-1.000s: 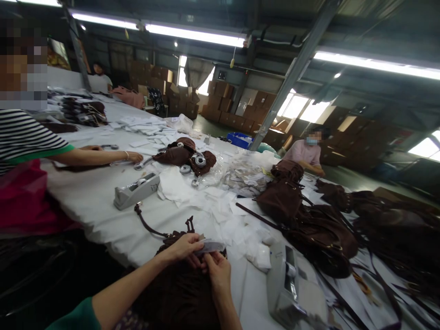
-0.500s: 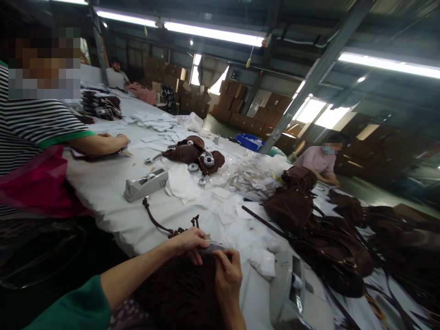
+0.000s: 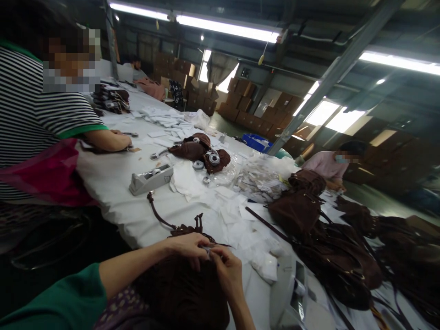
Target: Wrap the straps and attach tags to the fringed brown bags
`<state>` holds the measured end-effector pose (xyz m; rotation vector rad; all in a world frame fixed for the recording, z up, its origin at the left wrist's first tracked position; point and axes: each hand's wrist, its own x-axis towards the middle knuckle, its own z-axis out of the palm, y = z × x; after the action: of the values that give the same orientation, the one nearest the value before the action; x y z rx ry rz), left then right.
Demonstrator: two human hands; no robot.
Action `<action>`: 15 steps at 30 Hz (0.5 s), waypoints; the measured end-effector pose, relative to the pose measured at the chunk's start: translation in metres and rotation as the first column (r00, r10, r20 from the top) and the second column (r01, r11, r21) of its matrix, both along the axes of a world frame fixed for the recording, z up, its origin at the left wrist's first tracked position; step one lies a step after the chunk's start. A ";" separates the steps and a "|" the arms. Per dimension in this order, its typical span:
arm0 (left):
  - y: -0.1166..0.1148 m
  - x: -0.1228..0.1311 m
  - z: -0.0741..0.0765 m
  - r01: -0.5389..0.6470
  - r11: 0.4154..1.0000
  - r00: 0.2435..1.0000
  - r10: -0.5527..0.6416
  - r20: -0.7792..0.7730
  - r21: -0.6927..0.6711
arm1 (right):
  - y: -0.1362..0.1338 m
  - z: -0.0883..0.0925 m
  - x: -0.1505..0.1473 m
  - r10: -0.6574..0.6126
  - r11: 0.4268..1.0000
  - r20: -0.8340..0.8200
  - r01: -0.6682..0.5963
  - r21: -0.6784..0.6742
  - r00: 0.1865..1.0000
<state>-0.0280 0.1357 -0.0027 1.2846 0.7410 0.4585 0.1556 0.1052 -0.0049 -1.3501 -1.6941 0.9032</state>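
A dark brown bag (image 3: 182, 293) rests in front of me at the table edge, its strap (image 3: 158, 217) trailing up and left over the white cloth. Above the bag's upper part, my left hand (image 3: 189, 246) is closed, its fingertips pinching a thin, pale, see-through strip (image 3: 208, 250). Close against it, my right hand (image 3: 227, 268) pinches the same strip between thumb and fingers. Most of the strip is hidden by the fingers, and what lies beneath it cannot be made out.
On the right stand a grey tape dispenser (image 3: 290, 293) and a heap of brown bags (image 3: 337, 256). Ahead lie another tape dispenser (image 3: 151, 178), loose white paper sheets (image 3: 223, 206) and tape rolls (image 3: 213, 158). A co-worker in a striped shirt (image 3: 65, 110) leans in at left.
My hands have drawn closer together, and the strip stretched between them now shows much less. The view has shifted slightly; the co-worker at left leans further over the table.
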 end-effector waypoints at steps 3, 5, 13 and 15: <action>-0.003 -0.001 0.000 -0.013 0.998 1.000 0.013 -0.007 0.055 | 0.006 0.002 0.001 -0.029 0.992 -0.028 0.025 -0.123 0.999; -0.004 0.000 -0.001 -0.025 0.992 0.998 0.031 -0.048 0.121 | 0.011 0.000 0.003 -0.058 0.981 -0.087 0.040 -0.191 0.995; -0.001 0.001 -0.008 0.003 0.972 0.985 0.037 -0.168 0.233 | 0.019 -0.002 0.014 0.179 0.963 -0.045 -0.184 -0.195 0.983; -0.001 0.001 -0.008 0.010 0.985 0.991 0.013 -0.132 0.170 | 0.015 0.000 0.012 0.168 0.974 -0.035 -0.171 -0.146 0.985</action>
<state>-0.0274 0.1351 -0.0112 1.4864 0.8281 0.4483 0.1679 0.1206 -0.0050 -1.2998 -1.7740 1.1580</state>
